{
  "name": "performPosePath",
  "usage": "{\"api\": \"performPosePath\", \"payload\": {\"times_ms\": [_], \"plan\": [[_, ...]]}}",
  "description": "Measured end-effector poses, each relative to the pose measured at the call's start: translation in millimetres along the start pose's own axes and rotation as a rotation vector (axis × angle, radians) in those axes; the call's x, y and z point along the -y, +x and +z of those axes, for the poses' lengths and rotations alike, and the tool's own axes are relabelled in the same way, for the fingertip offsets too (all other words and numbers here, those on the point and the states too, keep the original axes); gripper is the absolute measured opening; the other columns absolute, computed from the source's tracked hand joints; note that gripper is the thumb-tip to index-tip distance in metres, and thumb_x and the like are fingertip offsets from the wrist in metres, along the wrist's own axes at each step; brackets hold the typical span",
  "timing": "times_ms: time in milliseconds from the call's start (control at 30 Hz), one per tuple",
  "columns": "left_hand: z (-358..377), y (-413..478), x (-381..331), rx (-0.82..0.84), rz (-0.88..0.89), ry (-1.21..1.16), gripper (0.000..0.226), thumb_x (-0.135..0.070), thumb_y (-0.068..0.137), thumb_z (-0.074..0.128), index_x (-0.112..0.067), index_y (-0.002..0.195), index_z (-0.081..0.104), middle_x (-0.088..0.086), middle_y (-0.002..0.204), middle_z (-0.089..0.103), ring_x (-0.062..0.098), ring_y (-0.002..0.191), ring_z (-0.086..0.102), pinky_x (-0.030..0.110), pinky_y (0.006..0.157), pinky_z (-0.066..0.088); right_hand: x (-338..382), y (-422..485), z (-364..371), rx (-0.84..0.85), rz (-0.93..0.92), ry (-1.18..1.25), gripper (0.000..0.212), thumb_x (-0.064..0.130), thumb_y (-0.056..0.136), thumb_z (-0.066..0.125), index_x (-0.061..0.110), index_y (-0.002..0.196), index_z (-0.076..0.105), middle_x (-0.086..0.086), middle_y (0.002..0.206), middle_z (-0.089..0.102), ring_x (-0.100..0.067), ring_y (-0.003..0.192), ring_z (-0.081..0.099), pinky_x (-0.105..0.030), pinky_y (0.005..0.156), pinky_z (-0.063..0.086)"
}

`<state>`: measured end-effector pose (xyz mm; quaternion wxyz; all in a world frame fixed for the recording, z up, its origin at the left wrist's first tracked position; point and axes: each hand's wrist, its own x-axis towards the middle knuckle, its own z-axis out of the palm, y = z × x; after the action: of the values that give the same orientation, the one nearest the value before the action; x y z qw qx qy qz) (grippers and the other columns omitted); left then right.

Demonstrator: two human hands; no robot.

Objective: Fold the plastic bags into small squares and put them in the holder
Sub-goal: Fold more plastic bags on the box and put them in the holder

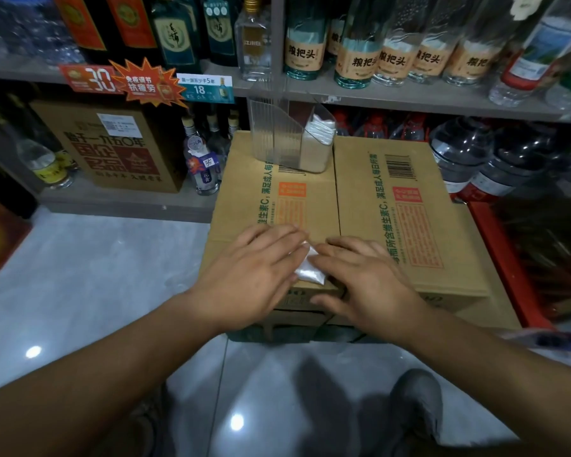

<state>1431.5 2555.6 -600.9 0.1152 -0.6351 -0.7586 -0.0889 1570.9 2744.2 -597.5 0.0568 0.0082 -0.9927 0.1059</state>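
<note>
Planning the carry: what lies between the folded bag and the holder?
Only bare box top with printed labels lies between bag and holder, shown in the head view.

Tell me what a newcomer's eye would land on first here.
First come the left hand and right hand, pressed flat on a small white folded plastic bag at the near edge of the cardboard box. At the box's far edge stands a clear holder with folded bags in its right side. Above, an orange starburst price tag juts out below rows of liquor bottles.
</note>
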Motion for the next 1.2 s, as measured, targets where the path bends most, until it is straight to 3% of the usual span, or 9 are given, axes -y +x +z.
{"api": "performPosePath", "payload": {"times_ms": [133, 300, 500, 600, 700, 833, 933, 1067, 1200], "plan": [[5, -16, -7, 0.123, -0.034, -0.018, 0.059, -0.042, 0.102, 0.038, -0.010, 0.151, 0.045, 0.008, 0.157, 0.044, 0.023, 0.145, 0.039, 0.039, 0.115, 0.031, 7, -5, 7, -0.160, -0.042, -0.005, 0.040, 0.040, 0.083, 0.065, 0.024, 0.119, 0.070, 0.007, 0.124, 0.069, -0.024, 0.116, 0.060, -0.039, 0.086, 0.047], [6, -20, -10, 0.022, -0.106, -0.112, 0.053, -0.040, 0.100, 0.041, -0.012, 0.141, 0.058, 0.004, 0.144, 0.058, 0.022, 0.130, 0.052, 0.033, 0.104, 0.033, 14, -7, 8, -0.300, -0.085, 0.055, 0.027, 0.031, 0.090, 0.059, 0.021, 0.109, 0.075, 0.004, 0.114, 0.071, -0.024, 0.100, 0.064, -0.042, 0.079, 0.051], [0, -20, -12, -0.079, -0.213, -0.251, 0.041, -0.039, 0.098, 0.047, -0.020, 0.128, 0.067, -0.005, 0.124, 0.070, 0.018, 0.112, 0.064, 0.035, 0.091, 0.046, 19, -1, -5, -0.267, -0.093, 0.227, 0.025, 0.022, 0.094, 0.061, 0.019, 0.116, 0.073, 0.004, 0.120, 0.072, -0.017, 0.106, 0.067, -0.039, 0.088, 0.056], [-10, -14, -12, -0.046, -0.281, -0.352, 0.036, -0.042, 0.099, 0.047, -0.028, 0.128, 0.066, -0.010, 0.116, 0.071, 0.015, 0.105, 0.064, 0.038, 0.089, 0.050, 22, 6, -18, -0.172, -0.011, 0.349, 0.022, 0.019, 0.098, 0.059, 0.022, 0.117, 0.070, 0.007, 0.110, 0.071, -0.010, 0.100, 0.066, -0.037, 0.085, 0.055], [-18, -8, -10, -0.035, -0.411, -0.633, 0.026, -0.036, 0.098, 0.058, -0.032, 0.122, 0.068, -0.012, 0.107, 0.072, 0.009, 0.099, 0.065, 0.041, 0.085, 0.054, 26, 13, -27, -0.105, 0.146, 0.592, 0.012, 0.024, 0.099, 0.061, 0.030, 0.106, 0.068, 0.009, 0.088, 0.070, -0.010, 0.081, 0.067, -0.043, 0.076, 0.057], [-28, -2, 0, 0.014, -0.538, -0.933, 0.019, -0.035, 0.096, 0.067, -0.029, 0.113, 0.072, -0.008, 0.101, 0.075, 0.011, 0.097, 0.069, 0.048, 0.087, 0.056, 34, 25, -42, -0.084, 0.275, 0.927, 0.025, 0.023, 0.083, 0.081, 0.021, 0.105, 0.070, 0.003, 0.096, 0.072, -0.013, 0.088, 0.070, -0.033, 0.080, 0.061], [-33, 3, 3, 0.019, -0.560, -0.967, 0.016, -0.033, 0.094, 0.070, -0.027, 0.108, 0.074, -0.004, 0.096, 0.075, 0.015, 0.093, 0.069, 0.047, 0.085, 0.057, 35, 34, -45, -0.107, 0.290, 0.830, 0.026, 0.021, 0.078, 0.085, 0.021, 0.101, 0.072, 0.006, 0.093, 0.073, -0.007, 0.085, 0.070, -0.030, 0.078, 0.060], [-42, 8, 4, -0.016, -0.602, -1.013, 0.013, -0.021, 0.093, 0.072, -0.030, 0.101, 0.074, -0.008, 0.086, 0.075, 0.005, 0.075, 0.067, 0.029, 0.066, 0.054, 40, 48, -49, -0.155, 0.256, 0.781, 0.018, 0.017, 0.086, 0.078, 0.030, 0.096, 0.071, 0.016, 0.084, 0.071, 0.001, 0.077, 0.066, -0.016, 0.065, 0.053], [-61, 12, 16, -0.084, -0.712, -1.117, 0.006, -0.018, 0.091, 0.074, -0.023, 0.094, 0.076, 0.006, 0.084, 0.076, 0.016, 0.072, 0.069, 0.039, 0.071, 0.056, 45, 65, -63, -0.239, 0.193, 0.776, 0.018, 0.014, 0.088, 0.076, 0.030, 0.095, 0.072, 0.013, 0.088, 0.073, -0.002, 0.084, 0.068, -0.020, 0.073, 0.056]]}}
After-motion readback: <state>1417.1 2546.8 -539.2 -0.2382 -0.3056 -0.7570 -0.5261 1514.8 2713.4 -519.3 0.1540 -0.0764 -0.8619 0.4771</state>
